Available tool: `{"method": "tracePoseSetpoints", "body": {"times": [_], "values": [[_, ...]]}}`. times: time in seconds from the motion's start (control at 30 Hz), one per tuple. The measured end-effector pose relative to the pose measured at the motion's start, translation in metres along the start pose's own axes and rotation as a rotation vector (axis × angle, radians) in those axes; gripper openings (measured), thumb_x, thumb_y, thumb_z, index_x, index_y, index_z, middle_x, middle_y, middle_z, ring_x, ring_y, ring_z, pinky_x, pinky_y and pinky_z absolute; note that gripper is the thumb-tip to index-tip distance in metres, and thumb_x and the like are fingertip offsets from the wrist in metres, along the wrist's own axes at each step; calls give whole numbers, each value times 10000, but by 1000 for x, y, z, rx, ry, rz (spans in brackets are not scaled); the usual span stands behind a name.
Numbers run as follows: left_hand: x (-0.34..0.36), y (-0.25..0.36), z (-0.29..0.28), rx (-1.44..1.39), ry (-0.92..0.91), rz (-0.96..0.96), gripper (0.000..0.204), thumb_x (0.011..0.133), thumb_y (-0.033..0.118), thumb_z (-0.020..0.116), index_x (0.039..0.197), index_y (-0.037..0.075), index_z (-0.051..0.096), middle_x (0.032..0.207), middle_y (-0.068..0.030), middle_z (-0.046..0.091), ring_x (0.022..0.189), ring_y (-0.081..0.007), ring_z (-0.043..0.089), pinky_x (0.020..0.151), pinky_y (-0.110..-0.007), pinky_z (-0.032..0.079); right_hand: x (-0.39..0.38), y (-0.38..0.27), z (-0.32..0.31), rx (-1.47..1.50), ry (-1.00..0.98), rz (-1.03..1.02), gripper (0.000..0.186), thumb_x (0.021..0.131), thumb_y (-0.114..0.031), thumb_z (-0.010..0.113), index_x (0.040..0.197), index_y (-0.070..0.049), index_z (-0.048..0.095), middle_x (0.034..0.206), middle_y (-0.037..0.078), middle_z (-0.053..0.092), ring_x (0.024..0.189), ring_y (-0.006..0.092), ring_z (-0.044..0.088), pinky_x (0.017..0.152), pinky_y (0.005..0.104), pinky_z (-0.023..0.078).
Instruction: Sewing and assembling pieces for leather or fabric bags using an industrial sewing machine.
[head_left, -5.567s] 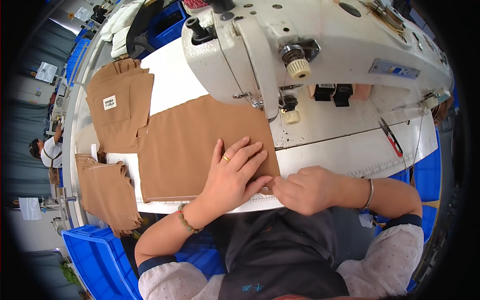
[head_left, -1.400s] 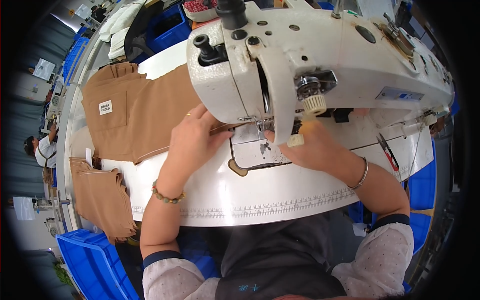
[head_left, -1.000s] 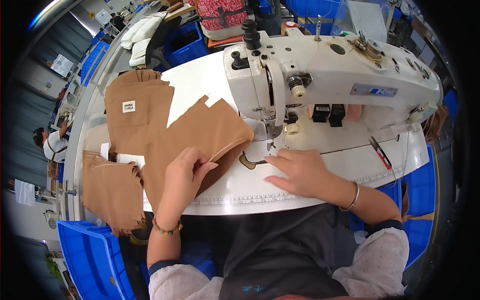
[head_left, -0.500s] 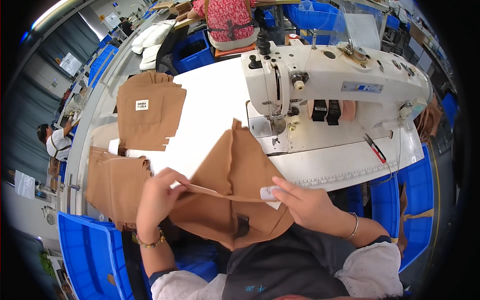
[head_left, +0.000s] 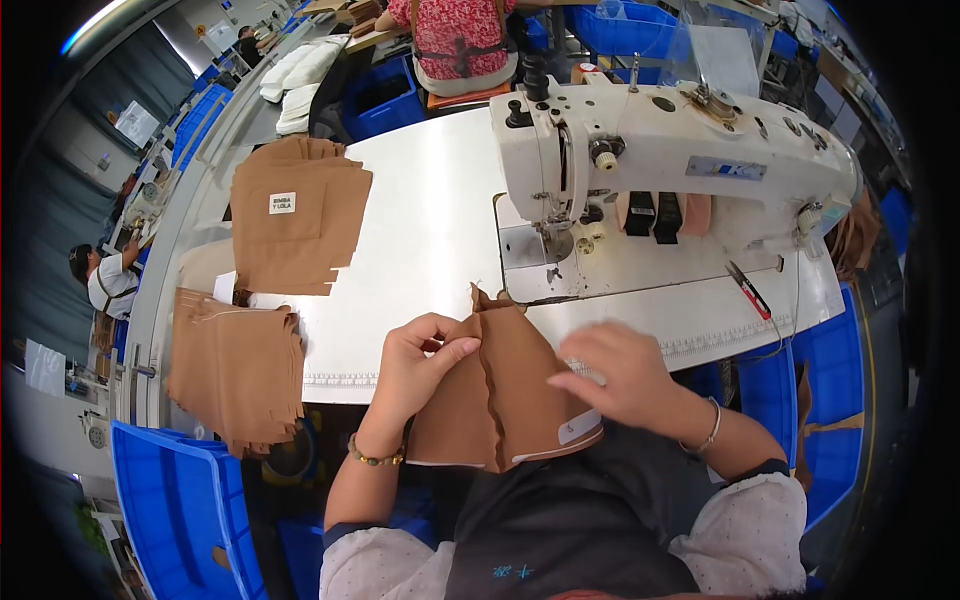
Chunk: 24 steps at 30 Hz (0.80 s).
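The brown piece [head_left: 545, 380] hangs at the table's near edge, its top just over the white table [head_left: 420, 240] and its lower part in front of the dark apron [head_left: 560, 500]. A raised seam [head_left: 492, 390] runs down it, rippled along its edge, and a white sticker [head_left: 578, 428] sits near the lower right corner.

The left hand [head_left: 425, 365] has thumb and finger pinched together on the cloth, beside the top of the seam. The right hand [head_left: 620, 370] is blurred, thumb and fingers apart, by the piece's right side; I can't tell whether it touches.

From where I stand, one firm pinch near the seam looks right, since it steadies the piece while the other hand is free. I'd have the right hand take the cloth by its edge, well away from the sticker, and draw it flat without tugging, as that wavy seam would probably twist or stretch.

Farther out, two brown stacks, one upper [head_left: 290, 220] and one lower [head_left: 235, 370], lie to the left, near enough to be brushed by a wide sweep. The sewing machine [head_left: 640, 140] stands beyond, its needle area bare of cloth, with red-handled snips [head_left: 748, 290] to the right.
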<state>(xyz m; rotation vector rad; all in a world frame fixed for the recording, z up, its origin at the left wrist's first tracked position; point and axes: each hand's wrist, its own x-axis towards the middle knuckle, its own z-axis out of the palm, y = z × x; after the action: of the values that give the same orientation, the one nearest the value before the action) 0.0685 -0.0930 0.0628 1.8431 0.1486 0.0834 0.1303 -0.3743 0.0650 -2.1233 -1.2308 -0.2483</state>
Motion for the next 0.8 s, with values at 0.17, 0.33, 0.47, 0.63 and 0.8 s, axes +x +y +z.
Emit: {"method": "tracePoseSetpoints", "body": {"times": [0.17,0.33,0.47,0.63,0.8], "values": [[-9,11,2,-70,-71,34,180,859,67,828,854,43,650,762,52,610,684,-11,518,589,-170,412,58,9,21,610,-7,158,289,880,-232,770,1031,6,708,920,121,730,813,245,686,754,342,529],[-14,22,-9,-152,-39,-43,223,823,51,852,841,56,630,759,68,558,668,-11,474,590,-181,402,61,-2,2,758,-183,327,178,908,-173,733,907,5,736,685,51,679,621,86,564,610,265,453],[-16,23,-8,-195,-147,-93,171,847,69,825,851,53,655,756,80,516,700,-27,460,654,-189,407,52,-3,-8,758,-279,389,169,918,-160,725,918,9,734,696,33,664,635,65,537,614,255,445],[-14,21,5,-325,-57,21,110,914,114,769,873,33,710,780,52,596,724,-46,519,685,-199,438,43,-6,-8,750,-172,294,172,937,-143,703,989,20,722,735,12,638,631,53,514,606,262,432],[-19,27,8,-498,-59,-190,104,987,135,690,974,32,687,893,22,656,837,-44,577,777,-199,471,41,-24,-22,842,-215,454,211,963,-116,658,1149,-16,653,816,51,696,659,123,602,619,274,472]]}}
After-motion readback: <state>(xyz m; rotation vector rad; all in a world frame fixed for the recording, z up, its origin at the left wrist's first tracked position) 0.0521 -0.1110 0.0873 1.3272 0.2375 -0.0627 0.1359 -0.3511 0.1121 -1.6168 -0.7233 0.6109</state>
